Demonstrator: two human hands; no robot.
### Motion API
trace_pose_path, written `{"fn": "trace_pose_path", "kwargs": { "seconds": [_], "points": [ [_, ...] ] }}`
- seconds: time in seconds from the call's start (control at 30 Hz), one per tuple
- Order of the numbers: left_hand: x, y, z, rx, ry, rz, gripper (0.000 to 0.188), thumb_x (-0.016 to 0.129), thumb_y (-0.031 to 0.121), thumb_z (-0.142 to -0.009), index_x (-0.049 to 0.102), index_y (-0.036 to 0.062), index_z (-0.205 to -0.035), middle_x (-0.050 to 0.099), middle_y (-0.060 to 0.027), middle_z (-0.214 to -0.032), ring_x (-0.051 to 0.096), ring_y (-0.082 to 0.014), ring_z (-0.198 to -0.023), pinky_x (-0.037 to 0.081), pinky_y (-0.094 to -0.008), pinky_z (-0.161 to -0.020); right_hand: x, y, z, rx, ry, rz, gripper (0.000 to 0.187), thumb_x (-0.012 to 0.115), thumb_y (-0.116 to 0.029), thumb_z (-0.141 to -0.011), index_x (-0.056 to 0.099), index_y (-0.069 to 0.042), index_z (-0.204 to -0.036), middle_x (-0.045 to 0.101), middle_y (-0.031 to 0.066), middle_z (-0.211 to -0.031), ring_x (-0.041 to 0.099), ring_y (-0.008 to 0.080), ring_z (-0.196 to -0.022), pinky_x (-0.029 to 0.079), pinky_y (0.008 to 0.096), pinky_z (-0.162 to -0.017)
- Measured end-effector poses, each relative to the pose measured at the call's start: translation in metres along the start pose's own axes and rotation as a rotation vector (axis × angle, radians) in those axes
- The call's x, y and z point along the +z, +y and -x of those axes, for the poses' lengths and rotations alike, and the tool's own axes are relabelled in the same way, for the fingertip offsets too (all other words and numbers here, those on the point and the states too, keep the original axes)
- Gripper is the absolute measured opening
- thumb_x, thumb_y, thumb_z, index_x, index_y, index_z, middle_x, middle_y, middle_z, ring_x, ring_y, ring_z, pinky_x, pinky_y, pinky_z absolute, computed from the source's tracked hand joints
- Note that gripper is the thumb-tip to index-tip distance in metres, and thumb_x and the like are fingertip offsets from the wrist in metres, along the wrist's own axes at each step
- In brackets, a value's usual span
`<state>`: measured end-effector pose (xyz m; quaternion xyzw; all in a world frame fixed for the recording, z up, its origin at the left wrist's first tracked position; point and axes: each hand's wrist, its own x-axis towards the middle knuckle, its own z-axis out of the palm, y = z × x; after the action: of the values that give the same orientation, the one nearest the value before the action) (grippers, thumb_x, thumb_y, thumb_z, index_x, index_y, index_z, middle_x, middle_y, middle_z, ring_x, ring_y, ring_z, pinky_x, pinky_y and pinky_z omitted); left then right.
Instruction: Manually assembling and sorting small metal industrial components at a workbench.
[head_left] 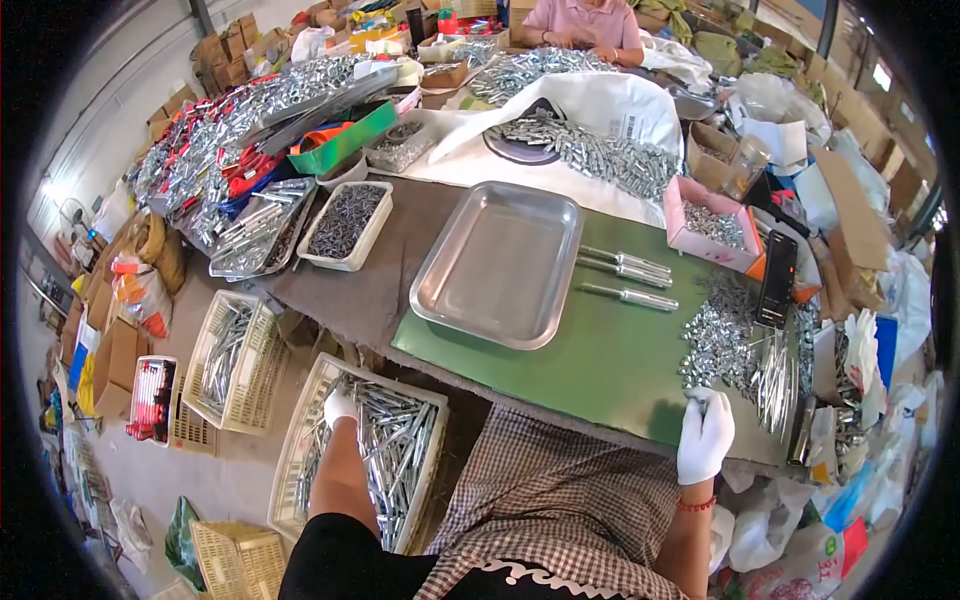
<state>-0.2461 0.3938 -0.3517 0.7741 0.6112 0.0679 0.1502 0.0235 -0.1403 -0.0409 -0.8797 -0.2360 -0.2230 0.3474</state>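
Observation:
My left hand (pixel 341 406), in a white glove, reaches down into a cream plastic basket (pixel 436 398) full of long silver metal tubes (pixel 402 440). Its fingers are hidden among them. My right hand (pixel 706 432), also gloved, is at the front edge of the green mat (pixel 480 352), fingers curled together. It is just below a pile of small silver metal pieces (pixel 715 340); whatever it pinches is too small to make out. Left of that pile lie several silver rods with thin pointed shafts (pixel 640 297), beside an empty steel tray (pixel 495 265).
Thin metal pins (pixel 775 385) and a black phone (pixel 778 278) lie on the right. Behind are a pink box (pixel 708 232) of small parts and a white sack (pixel 640 105) with metal tubes. A tub of dark screws (pixel 347 222) stands left. Another person (pixel 590 25) sits across.

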Motion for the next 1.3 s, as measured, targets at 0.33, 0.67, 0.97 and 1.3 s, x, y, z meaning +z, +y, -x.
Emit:
{"fn": "trace_pose_path", "kwargs": {
  "seconds": [0.33,0.67,0.97,1.3],
  "points": [
    [0.008,-0.099,0.056,-0.177,-0.351,-0.545,0.036,0.058,0.026,-0.089,0.07,0.0099,-0.119,0.064,-0.0141,-0.13,0.061,-0.0257,-0.121,0.05,-0.0358,-0.099,0.009,0.013,0.006,0.016,0.035,0.019,0.011,0.057,0.0,-0.087,0.063,-0.001,-0.097,0.061,0.0126,-0.088,0.06,0.0254,-0.081,0.047,0.0344,-0.077],
    [-0.078,-0.022,0.074,-0.09,-0.021,-0.324,0.036,0.059,0.016,-0.083,0.065,0.0064,-0.117,0.05,-0.0156,-0.142,0.047,-0.0316,-0.131,0.044,-0.0404,-0.102,0.009,0.039,-0.001,0.113,-0.07,0.025,0.018,0.052,-0.005,-0.097,0.065,0.005,-0.105,0.067,0.0141,-0.102,0.064,0.0244,-0.095,0.048,0.0347,-0.09],
    [-0.072,-0.016,0.012,0.021,-0.182,-0.544,0.051,0.057,0.022,-0.087,0.054,0.015,-0.137,0.045,-0.0074,-0.149,0.044,-0.0274,-0.136,0.041,-0.0394,-0.107,0.008,0.038,0.001,0.032,-0.056,0.047,0.017,0.052,-0.004,-0.096,0.064,0.005,-0.104,0.067,0.0145,-0.101,0.063,0.0253,-0.095,0.048,0.0351,-0.09],
    [-0.018,-0.056,-0.008,-0.185,-0.44,-0.391,0.047,0.055,0.036,-0.089,0.065,0.0074,-0.126,0.06,-0.0189,-0.133,0.057,-0.0337,-0.125,0.048,-0.0444,-0.102,0.006,0.029,-0.005,-0.018,-0.115,0.178,0.015,0.054,-0.004,-0.094,0.065,0.002,-0.102,0.067,0.014,-0.099,0.063,0.0275,-0.093,0.048,0.0357,-0.088]
  ]
}}
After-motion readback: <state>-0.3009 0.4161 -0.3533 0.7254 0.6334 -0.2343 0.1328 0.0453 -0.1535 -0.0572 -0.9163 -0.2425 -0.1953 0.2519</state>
